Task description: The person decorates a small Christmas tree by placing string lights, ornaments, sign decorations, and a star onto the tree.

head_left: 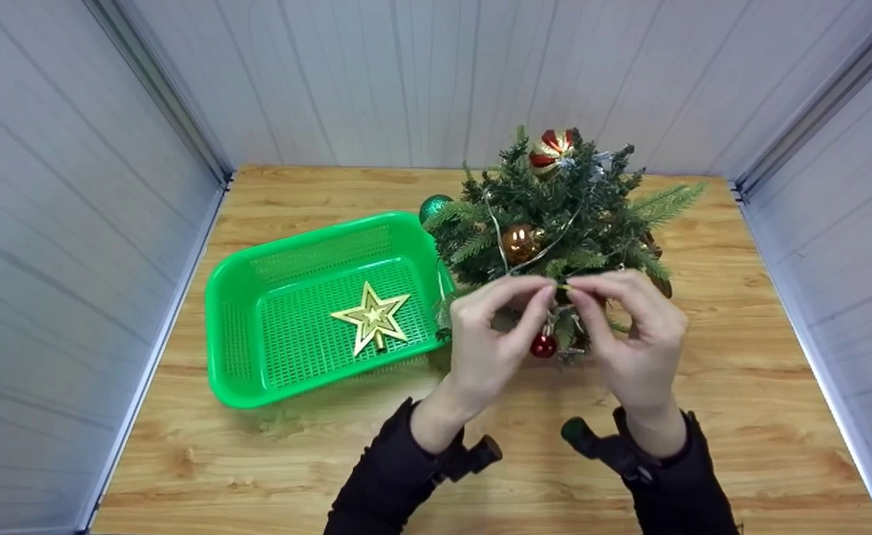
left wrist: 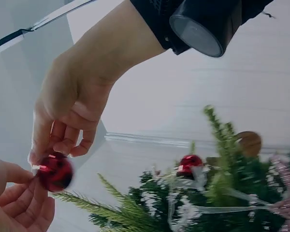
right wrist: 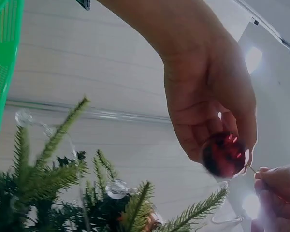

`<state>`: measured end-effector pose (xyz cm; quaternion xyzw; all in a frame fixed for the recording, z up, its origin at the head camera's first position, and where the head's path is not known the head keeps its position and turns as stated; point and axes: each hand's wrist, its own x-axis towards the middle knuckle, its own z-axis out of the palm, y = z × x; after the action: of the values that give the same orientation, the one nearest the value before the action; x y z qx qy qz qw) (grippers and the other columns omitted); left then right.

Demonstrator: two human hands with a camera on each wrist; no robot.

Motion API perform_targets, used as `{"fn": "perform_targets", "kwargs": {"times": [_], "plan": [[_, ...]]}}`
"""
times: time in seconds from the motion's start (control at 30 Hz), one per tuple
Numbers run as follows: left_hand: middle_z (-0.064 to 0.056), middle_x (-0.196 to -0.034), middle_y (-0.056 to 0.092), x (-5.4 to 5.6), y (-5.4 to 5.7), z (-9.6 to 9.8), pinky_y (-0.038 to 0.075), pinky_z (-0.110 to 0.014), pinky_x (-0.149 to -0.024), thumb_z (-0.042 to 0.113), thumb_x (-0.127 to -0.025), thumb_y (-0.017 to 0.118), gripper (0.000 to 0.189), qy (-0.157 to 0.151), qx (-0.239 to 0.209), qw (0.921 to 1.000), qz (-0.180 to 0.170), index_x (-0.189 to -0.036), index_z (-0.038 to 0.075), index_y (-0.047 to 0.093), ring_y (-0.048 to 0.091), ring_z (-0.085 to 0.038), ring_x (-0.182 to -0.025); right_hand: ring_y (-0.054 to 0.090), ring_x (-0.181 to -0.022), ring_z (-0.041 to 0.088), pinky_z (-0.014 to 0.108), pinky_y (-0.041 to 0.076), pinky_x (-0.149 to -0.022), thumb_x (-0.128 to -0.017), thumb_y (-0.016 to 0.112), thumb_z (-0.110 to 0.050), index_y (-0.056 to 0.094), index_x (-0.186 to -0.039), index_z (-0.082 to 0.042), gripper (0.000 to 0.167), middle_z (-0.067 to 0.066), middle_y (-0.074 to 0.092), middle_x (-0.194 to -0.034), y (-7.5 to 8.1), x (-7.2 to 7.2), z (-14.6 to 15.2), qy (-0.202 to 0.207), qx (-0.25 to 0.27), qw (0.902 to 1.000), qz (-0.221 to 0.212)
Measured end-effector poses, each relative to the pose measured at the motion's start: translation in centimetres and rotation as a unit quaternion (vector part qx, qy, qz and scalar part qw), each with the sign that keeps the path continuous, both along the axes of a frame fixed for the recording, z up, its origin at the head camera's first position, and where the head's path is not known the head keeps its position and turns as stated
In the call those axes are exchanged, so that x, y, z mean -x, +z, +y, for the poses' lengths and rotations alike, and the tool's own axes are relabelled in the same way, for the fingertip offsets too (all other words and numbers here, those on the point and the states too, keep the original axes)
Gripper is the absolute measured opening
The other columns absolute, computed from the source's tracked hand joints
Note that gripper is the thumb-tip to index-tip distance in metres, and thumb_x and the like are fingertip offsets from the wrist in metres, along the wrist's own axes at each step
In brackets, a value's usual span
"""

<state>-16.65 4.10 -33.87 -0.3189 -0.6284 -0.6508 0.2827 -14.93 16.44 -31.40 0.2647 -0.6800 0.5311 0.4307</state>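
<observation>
In the head view my left hand (head_left: 484,349) and right hand (head_left: 636,334) meet fingertip to fingertip in front of the small Christmas tree (head_left: 525,193). Both pinch a thin gold cord (head_left: 566,287) between thumb and forefinger. A shiny red bauble (left wrist: 55,171) is at the fingertips in the left wrist view. The right wrist view has the red bauble (right wrist: 224,155) beside the gold cord, partly blurred. Between the hands in the head view a red ball (head_left: 544,345) shows; whether it is the held one I cannot tell.
Left of the tree stands a green plastic basket (head_left: 231,379) with a gold star (head_left: 371,318) inside. The tree carries a striped bauble (head_left: 552,152), an orange bauble (head_left: 521,243), a green glitter bauble (head_left: 433,209) and a light string. Pale panels enclose the wooden table (head_left: 257,475).
</observation>
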Motion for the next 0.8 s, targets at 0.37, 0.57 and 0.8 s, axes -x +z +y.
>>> {"fn": "perform_targets", "kwargs": {"times": [0.37,0.57,0.8], "plan": [[-0.004,-0.067,0.062,2.0,0.1,0.8,0.045,-0.020,-0.050,0.008,-0.087,0.055,0.014,0.057,-0.008,0.9971,-0.050,-0.087,-0.004,0.064,0.055,-0.006,-0.056,0.056,-0.069,0.021,0.024,0.040,-0.067,-0.072,0.067,0.007,0.068,-0.084,0.001,0.014,0.008,0.064,-0.077,0.3,2.2,-0.1,-0.123,-0.097,0.9866,-0.043],[-0.007,-0.068,0.063,2.1,-0.7,1.1,0.046,-0.015,-0.053,0.005,-0.085,0.056,0.012,0.078,0.025,0.9952,-0.054,-0.086,-0.005,0.064,0.056,-0.007,-0.057,0.058,-0.071,0.021,0.030,0.036,-0.075,-0.075,0.067,0.001,0.068,-0.085,0.000,0.010,0.007,0.065,-0.078,-0.4,2.4,0.4,-0.147,-0.118,0.9813,-0.038],[-0.009,-0.077,0.066,1.5,-1.1,1.4,0.045,-0.009,-0.062,0.005,-0.084,0.057,0.012,0.135,0.091,0.9865,-0.021,-0.086,-0.004,0.065,0.060,-0.008,-0.065,0.057,-0.068,0.020,0.028,0.033,-0.076,-0.071,0.068,0.004,0.068,-0.082,0.001,0.012,0.010,0.065,-0.077,-0.9,2.1,1.0,-0.149,-0.108,0.9826,-0.027]]}}
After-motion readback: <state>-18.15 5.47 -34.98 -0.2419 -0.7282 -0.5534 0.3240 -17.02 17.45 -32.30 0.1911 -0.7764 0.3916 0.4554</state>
